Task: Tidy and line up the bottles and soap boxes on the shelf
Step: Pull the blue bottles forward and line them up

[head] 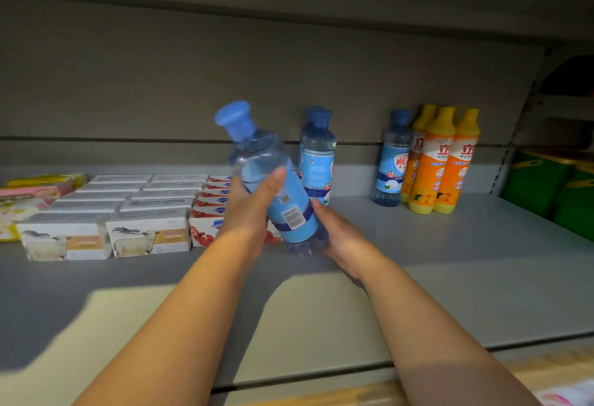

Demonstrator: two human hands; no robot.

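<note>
A clear blue bottle (273, 177) with a blue cap and blue label is tilted left above the grey shelf (450, 261). My left hand (254, 209) grips its middle, thumb across the label. My right hand (337, 232) holds its base from the right. Behind it stand two more blue bottles (318, 155), one behind the other. Another blue bottle (393, 158) stands farther right, beside three orange and yellow bottles (440, 161). White soap boxes with a sheep picture (148, 235) lie in rows at the left, with red and white soap boxes (212, 209) next to them, partly hidden by my left arm.
Pink and yellow packets (29, 193) lie at the far left edge. Green packages (553, 187) fill the neighbouring shelf bay on the right, past an upright divider (511, 155). The back panel (225, 84) rises behind the goods.
</note>
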